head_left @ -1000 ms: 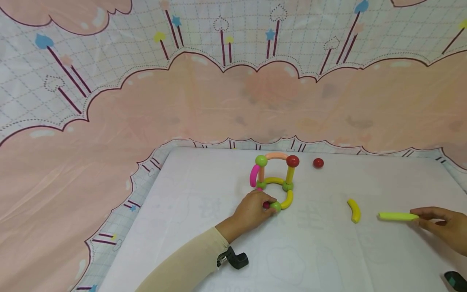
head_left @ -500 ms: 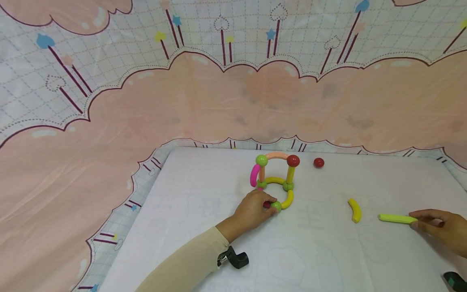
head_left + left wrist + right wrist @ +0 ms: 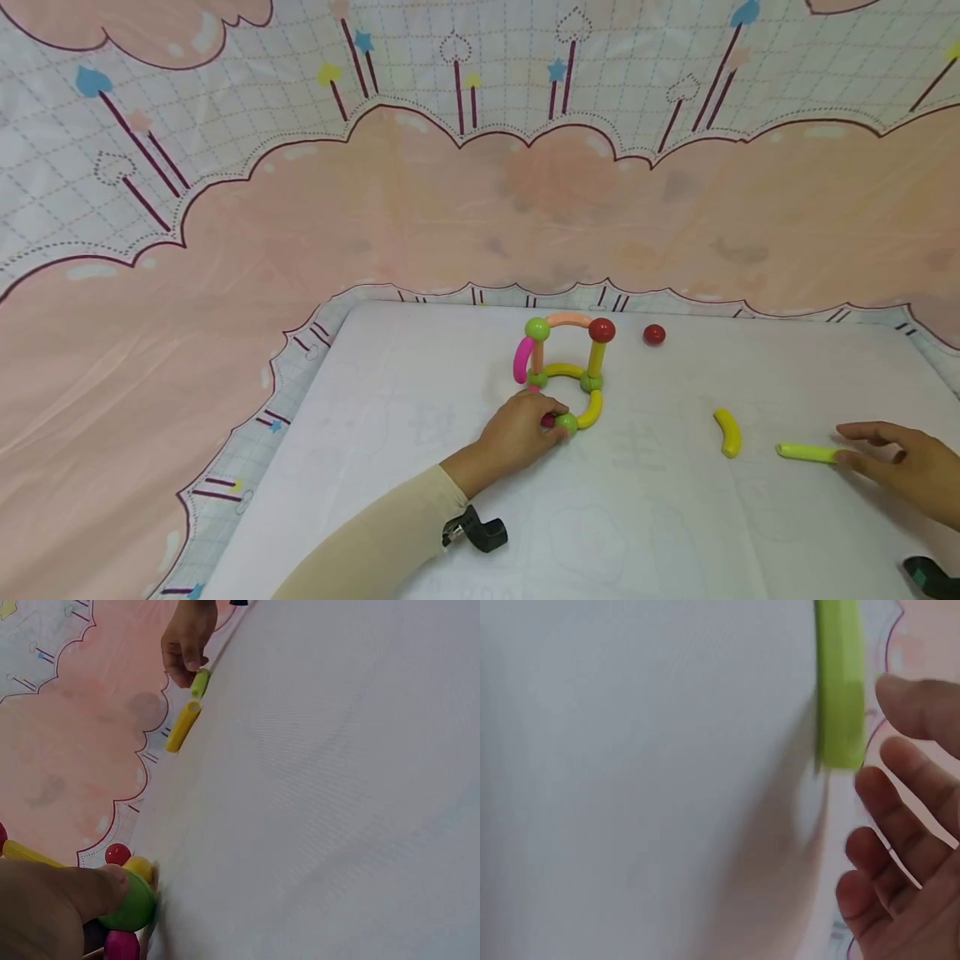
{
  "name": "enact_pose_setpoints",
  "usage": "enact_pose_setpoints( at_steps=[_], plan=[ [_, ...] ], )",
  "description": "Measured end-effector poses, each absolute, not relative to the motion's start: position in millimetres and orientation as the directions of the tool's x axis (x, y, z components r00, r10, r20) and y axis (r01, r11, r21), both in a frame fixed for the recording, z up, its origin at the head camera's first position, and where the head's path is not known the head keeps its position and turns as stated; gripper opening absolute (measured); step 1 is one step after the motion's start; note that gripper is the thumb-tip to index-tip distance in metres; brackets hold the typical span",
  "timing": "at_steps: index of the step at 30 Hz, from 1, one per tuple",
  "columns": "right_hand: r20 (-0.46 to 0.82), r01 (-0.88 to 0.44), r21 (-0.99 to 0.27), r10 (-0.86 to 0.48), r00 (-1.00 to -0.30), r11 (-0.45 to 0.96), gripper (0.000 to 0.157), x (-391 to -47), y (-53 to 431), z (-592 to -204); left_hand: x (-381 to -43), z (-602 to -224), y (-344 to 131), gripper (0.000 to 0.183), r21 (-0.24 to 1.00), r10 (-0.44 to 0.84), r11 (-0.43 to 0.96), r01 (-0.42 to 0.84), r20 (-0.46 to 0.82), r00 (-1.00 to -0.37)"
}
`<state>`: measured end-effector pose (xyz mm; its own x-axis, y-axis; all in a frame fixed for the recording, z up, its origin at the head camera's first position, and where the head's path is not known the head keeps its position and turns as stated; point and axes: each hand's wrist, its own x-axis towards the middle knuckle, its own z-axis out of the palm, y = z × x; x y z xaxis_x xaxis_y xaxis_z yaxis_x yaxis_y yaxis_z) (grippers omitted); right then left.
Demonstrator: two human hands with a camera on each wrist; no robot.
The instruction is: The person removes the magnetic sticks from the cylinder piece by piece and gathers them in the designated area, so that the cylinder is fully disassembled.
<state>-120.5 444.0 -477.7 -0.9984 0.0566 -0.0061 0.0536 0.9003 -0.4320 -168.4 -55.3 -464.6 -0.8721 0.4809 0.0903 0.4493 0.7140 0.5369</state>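
Note:
My left hand (image 3: 517, 435) pinches a light-green ball (image 3: 567, 424) at the near corner of a frame built from balls and rods. In the left wrist view the thumb lies over that ball (image 3: 136, 906). Standing in the frame are a yellow rod (image 3: 597, 360) under a red ball (image 3: 602, 331) and a peach rod (image 3: 537, 358) under another green ball (image 3: 537, 329). A curved magenta piece (image 3: 521, 360) hangs at its left side. On the right, my right hand (image 3: 903, 468) has its fingers spread beside the end of a lime-green rod (image 3: 841, 690) lying on the table.
A curved yellow rod (image 3: 727, 433) lies left of the lime-green one. Toward the back edge sits a loose red ball (image 3: 655, 335). White covering spreads over the tabletop (image 3: 360, 400), and a patterned pink cloth (image 3: 420, 225) hangs behind it. A black wrist device (image 3: 480, 531) is by the left sleeve.
My right hand has let go of the lime-green rod; its fingers have parted from it. The rod's angle has shifted slightly. The left hand keeps its place on the ball.

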Motion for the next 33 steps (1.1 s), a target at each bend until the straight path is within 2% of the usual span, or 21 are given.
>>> enact_pose_setpoints(
  at_steps=[5,10,20,27,33],
  plan=[
    [-0.039,0.045,-0.424,0.031,-0.999,0.904,0.052,-127.1,419.9,-457.2,-168.1,-464.2,-59.1,0.039,0.536,0.523,0.689,0.488,0.099,-0.847],
    [-0.031,-0.013,-0.447,-0.030,-0.999,0.895,0.049,-132.6,390.5,-445.9,-166.4,-463.0,-65.7,0.042,0.470,0.573,0.684,0.558,0.128,-0.810],
    [0.002,-0.124,-0.503,-0.142,-0.990,0.855,0.046,-137.2,331.4,-438.5,-165.8,-456.8,-88.6,0.029,0.462,0.610,0.661,0.591,0.127,-0.782],
    [0.082,-0.193,-0.557,-0.177,-0.981,0.808,0.041,-140.1,299.3,-437.9,-169.4,-461.9,-104.7,0.021,0.406,0.583,0.683,0.608,0.200,-0.788],
    [0.082,-0.215,-0.611,-0.209,-0.974,0.762,0.043,-143.1,274.4,-439.8,-174.1,-470.7,-110.8,0.030,0.386,0.495,0.760,0.524,0.180,-0.850]
  ],
)
